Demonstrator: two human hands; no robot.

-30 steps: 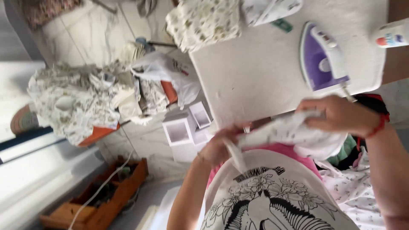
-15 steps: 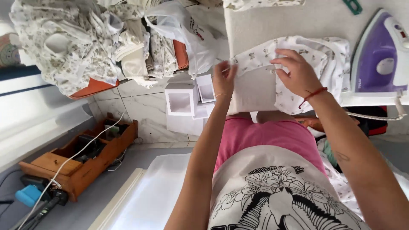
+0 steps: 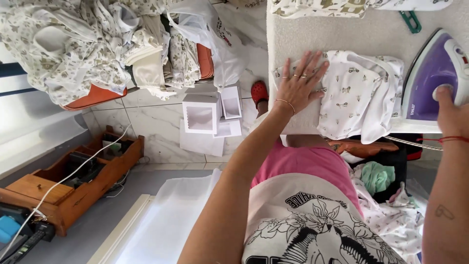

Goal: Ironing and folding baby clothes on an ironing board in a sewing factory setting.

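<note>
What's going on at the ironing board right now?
A person stands at a white ironing board. The left hand lies flat, fingers spread, on a small white printed garment spread on the board. The right hand grips a purple and white iron beside the garment. More printed garments are heaped in an orange basket on the floor.

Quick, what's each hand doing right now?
Left hand: open, pressed flat on the printed garment.
Right hand: on the purple iron; grip cannot be told.
</note>
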